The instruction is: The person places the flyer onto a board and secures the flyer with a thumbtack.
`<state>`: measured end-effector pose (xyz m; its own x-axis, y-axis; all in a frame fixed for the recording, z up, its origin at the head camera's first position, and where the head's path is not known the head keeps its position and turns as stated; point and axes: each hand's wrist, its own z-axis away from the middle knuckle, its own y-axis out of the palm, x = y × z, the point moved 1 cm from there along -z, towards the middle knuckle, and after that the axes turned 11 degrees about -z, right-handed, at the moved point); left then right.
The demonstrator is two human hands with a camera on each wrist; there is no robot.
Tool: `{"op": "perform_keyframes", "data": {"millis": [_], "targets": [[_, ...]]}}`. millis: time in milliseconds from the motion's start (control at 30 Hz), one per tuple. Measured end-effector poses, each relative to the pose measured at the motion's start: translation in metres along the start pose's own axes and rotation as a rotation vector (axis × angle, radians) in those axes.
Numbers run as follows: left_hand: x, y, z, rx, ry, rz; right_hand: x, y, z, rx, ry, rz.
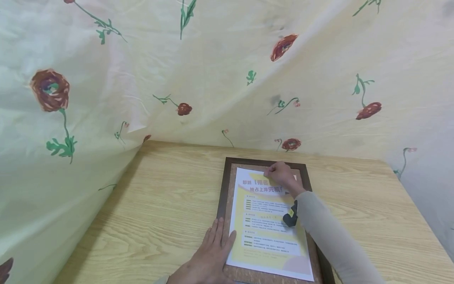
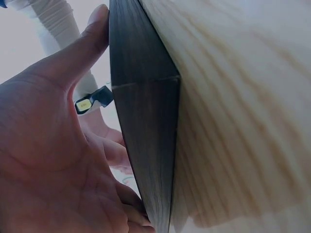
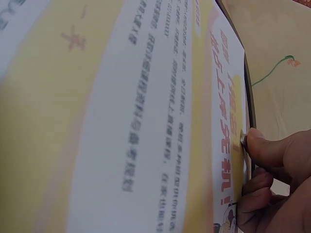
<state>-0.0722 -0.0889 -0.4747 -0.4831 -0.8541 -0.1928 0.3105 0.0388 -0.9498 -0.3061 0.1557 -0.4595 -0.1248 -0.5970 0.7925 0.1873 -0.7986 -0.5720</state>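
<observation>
A printed yellow and white poster (image 1: 269,244) lies on a cork board (image 1: 232,177) with a dark wooden frame (image 1: 224,197). At the poster's top edge, my right hand (image 1: 282,175) has its fingers curled in. In the right wrist view, the thumb (image 3: 265,148) of that hand is on a small silver thumbtack (image 3: 244,140) against the paper. My left hand (image 1: 211,250) rests with extended fingers across the board's left side. From the left wrist view, its palm (image 2: 53,145) faces the frame's outer edge (image 2: 146,126), with the thumb along it.
Under the board is a light wood-grain table (image 1: 159,205). A pale cloth (image 1: 213,79) with red flowers hangs behind and at the sides. A black strap (image 1: 291,216) with a yellow label shows by the right sleeve (image 1: 330,232), over the poster.
</observation>
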Motion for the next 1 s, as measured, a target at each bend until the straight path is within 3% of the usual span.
{"op": "perform_keyframes", "data": {"millis": [600,1000], "targets": [[-0.0015,-0.0003,0.0007,0.022,-0.013,0.0,-0.0021,0.0029,-0.0011,-0.096,0.001,-0.003],[-0.0008,-0.0006,-0.0001,0.026,-0.016,-0.005,-0.0046,0.0015,-0.0034,-0.089,0.006,-0.014]]}}
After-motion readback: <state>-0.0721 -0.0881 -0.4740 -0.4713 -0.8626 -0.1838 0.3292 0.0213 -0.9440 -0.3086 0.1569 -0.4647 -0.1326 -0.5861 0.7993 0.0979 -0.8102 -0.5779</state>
